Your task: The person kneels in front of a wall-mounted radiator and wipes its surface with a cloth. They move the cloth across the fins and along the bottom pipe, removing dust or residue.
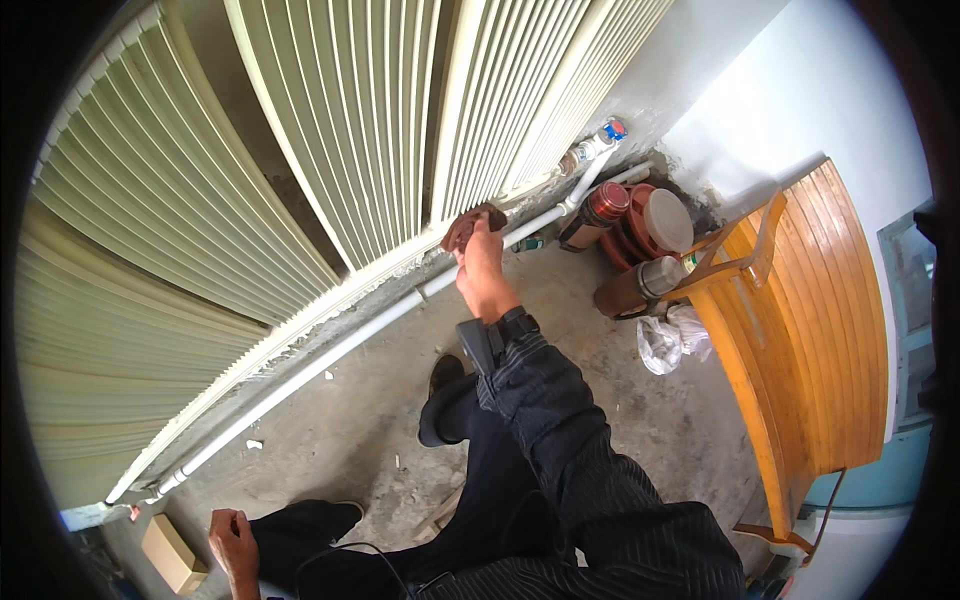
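Observation:
My right hand (484, 266) holds a bunched brown cloth (474, 225). The cloth is against the lower edge of a cream ribbed radiator (375, 135), near the foot of one of its panels. A black band with a dark device (480, 346) is strapped on the right wrist. My left hand (232, 544) is low at the left, beside my dark trouser leg, its fingers curled into a loose fist with nothing visible in it. Under the radiator's bottom rail runs a white pipe (360, 330).
A valve (613, 131) with a blue and red handle sits at the pipe's far end. Near it stand a red-capped flask (596, 216), red plastic basins (622, 244) and a brown flask (630, 289). Plastic bags (660, 345) lie by a wooden bench (795, 337). A cardboard box (172, 553) is lower left.

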Demonstrator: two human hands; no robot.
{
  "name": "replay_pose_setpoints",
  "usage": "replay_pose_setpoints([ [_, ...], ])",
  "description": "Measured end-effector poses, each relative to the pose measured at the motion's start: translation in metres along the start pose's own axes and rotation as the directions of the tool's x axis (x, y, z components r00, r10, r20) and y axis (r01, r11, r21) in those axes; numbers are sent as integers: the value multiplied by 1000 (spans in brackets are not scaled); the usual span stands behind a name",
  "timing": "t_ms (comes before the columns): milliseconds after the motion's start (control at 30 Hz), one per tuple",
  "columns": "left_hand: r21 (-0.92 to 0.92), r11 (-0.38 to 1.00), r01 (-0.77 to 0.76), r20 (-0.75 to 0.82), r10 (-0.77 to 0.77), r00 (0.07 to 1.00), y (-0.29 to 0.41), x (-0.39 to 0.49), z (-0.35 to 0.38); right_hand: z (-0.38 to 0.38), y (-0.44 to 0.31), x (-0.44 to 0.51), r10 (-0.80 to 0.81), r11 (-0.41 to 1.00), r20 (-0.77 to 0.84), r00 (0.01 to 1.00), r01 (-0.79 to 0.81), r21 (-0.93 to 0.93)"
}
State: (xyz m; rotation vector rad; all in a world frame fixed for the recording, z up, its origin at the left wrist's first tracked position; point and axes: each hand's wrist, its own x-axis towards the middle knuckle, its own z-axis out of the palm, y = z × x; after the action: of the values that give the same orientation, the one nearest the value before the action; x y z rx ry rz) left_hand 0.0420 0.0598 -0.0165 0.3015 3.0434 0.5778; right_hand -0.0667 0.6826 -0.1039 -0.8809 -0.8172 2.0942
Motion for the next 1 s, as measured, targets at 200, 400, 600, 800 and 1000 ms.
replay_pose_setpoints([
  [200, 13, 999, 40, -5, -40, 999, -2, -7, -2, 3, -13, 18, 79, 996, -140, 987, -71, 57],
  [400, 2, 1000, -6, -43, 6, 999, -9, -18, -9, -19, -32, 58, -30, 999, -140, 990, 31, 5],
  [600, -50, 998, 46, -49, -48, 998, -5, -22, -11, -7, -8, 30, -124, 991, 16, 992, 124, -41],
  [800, -31, 999, 18, -51, -20, 999, -2, -16, -11, 32, 62, -69, 245, 959, -4, 970, -243, -144],
  [1000, -7, 999, 48, -39, -49, 998, -12, -18, -7, 41, 72, -95, 122, 991, 285, 951, -102, -84],
])
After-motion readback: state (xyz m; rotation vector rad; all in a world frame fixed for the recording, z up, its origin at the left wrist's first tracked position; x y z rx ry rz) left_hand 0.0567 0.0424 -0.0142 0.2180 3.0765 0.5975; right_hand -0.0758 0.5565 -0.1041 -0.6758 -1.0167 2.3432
